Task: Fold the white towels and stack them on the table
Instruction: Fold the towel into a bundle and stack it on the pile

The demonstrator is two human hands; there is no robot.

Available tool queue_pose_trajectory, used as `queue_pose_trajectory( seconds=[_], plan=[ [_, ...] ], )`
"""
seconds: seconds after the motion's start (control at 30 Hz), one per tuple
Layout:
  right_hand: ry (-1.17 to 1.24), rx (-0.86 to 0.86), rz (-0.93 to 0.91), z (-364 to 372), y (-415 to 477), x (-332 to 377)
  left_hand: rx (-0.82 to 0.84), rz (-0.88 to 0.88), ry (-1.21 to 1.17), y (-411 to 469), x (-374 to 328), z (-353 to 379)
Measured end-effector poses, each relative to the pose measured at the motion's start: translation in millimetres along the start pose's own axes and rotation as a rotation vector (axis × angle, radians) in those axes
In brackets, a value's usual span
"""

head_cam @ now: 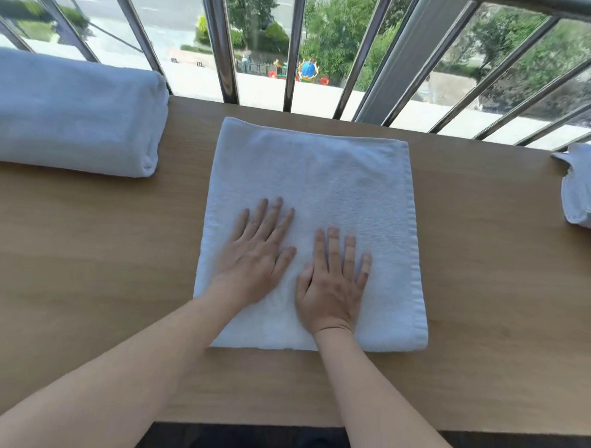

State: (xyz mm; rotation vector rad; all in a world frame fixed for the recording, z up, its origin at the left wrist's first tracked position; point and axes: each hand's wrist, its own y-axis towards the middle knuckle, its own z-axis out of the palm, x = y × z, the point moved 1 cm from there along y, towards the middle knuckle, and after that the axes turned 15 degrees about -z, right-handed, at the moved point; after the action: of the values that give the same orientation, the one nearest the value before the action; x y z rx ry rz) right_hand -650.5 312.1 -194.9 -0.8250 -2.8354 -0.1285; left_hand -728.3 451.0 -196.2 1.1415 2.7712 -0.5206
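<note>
Hands flat: my left hand (255, 256) and right hand (332, 283) press, fingers straight and spread, side by side on the folded towel (323, 177) extending beyond my fingertips.

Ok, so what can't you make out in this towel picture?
Head view only.
Left towel pile: cut off by the left edge; number of towels unclear.
Right towel: mostly cut off by the right edge; its fold cannot be judged.
Middle towel: the left hand and right hand lie flat on it, hiding the part beneath; layer count unclear.
</note>
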Motion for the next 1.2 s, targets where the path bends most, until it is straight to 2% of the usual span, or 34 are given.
queue_pose_trajectory(
  seconds=[0.2, 0.33, 0.5, 0.9, 0.97, 1.03, 1.2],
  plan=[
    [0.027, 0.172, -0.010, -9, -12, -7, 0.001, 0.033, 0.083, -106, 24, 15],
    [-0.024, 0.215, -0.003, -16, -53, -31, -0.064, 0.166, 0.132, -128, 46, 11],
    [-0.040, 0.223, -0.073, -20, -108, -52, -0.050, 0.163, 0.118, -140, 53, 13],
    [-0.218, 0.355, -0.132, -28, -117, -51, -0.383, 0.080, 0.057, -160, 30, 23],
    [-0.221, 0.307, -0.149, -38, -116, -49, -0.420, 0.064, 0.033, -165, 29, 27],
    [-0.186, 0.189, -0.162, -49, -112, -52, -0.469, 0.073, 0.003, -166, 26, 24],
    [-0.066, 0.119, -0.128, -82, -95, -59, -0.493, 0.106, -0.022, -161, 19, -11]
  ],
)
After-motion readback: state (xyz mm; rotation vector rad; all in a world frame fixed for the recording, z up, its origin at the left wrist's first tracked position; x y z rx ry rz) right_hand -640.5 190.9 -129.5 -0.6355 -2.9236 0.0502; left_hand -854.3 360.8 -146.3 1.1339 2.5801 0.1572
